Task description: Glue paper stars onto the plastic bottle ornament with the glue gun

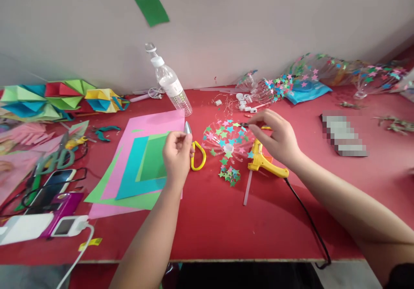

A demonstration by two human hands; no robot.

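My left hand (176, 157) is closed in a pinch above the right edge of the paper sheets; whatever its fingers hold is hidden. Partly behind it are yellow-handled scissors (198, 161), a blade tip showing above the fingers. My right hand (280, 138) is over the yellow glue gun (268, 166), thumb and forefinger drawn together, anything between them too small to make out. A dark-tipped tool with a yellow handle (266, 128) shows beneath it. Between my hands a cut clear-plastic bottle flower (228, 148) bears colored paper stars, with a pile of loose stars (230, 175) in front.
Pink, blue and green paper sheets (129, 168) lie at left, near phones (56, 185) and cables. A plastic bottle (171, 84) stands behind. Small white light units (246, 102) and more star-covered plastic pieces (278, 86) are at the back. The glue gun's cord (305, 215) runs off the front edge.
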